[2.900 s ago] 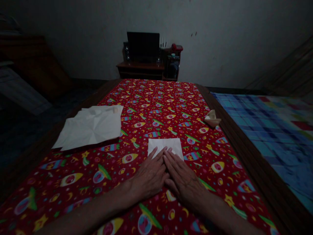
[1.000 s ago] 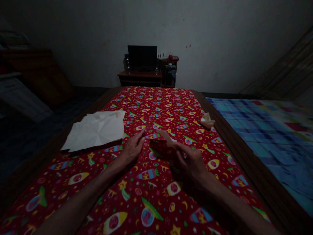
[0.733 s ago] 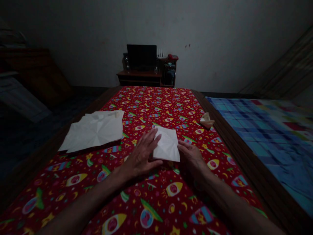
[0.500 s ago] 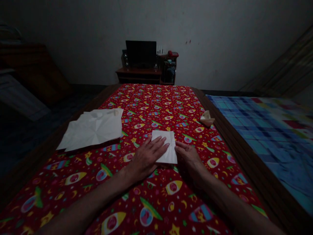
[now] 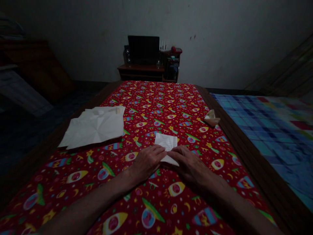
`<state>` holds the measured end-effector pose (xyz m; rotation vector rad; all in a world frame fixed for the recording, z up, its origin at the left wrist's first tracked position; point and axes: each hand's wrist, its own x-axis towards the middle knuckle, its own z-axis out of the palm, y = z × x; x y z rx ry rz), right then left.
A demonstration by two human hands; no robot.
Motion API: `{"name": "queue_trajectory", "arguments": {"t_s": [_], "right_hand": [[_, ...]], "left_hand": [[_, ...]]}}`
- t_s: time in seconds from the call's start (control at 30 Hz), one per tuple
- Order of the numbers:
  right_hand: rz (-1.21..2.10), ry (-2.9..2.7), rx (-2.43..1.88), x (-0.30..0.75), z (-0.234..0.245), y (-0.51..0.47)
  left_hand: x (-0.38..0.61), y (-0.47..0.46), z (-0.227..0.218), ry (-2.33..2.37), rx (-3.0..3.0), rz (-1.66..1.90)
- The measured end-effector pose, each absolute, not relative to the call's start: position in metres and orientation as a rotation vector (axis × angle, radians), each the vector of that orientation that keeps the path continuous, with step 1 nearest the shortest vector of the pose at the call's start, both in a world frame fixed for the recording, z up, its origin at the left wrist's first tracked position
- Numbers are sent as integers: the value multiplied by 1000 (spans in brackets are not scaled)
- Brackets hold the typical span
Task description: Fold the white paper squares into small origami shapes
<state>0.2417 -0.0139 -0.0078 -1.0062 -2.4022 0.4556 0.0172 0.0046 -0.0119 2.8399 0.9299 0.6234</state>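
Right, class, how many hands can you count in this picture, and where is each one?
2: the left hand over the left side of the white folded paper, the right hand over its right side.

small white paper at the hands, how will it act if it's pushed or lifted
The small white paper looks thin, so probably light. Its creases suggest folded layers, perhaps making it stiffer than one sheet. Lying flat on the red cloth, it would likely slide, not roll.

The left hand (image 5: 148,161) and right hand (image 5: 190,164) nearly met, fingers (image 5: 157,150) bent, both forearms (image 5: 97,197) slanting inward.
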Motion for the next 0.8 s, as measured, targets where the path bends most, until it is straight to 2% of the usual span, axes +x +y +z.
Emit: {"name": "queue_trajectory", "arguments": {"t_s": [0.17,0.4,0.8], "right_hand": [[527,-2130,-1088,243,-23,-1],[663,-1825,-1467,235,-21,5],[353,-2008,-1694,226,-10,18]], "left_hand": [[7,22,-13,973,2537,766],[8,39,-19,1362,2105,846],[21,42,-9,1702,2337,562]]}}
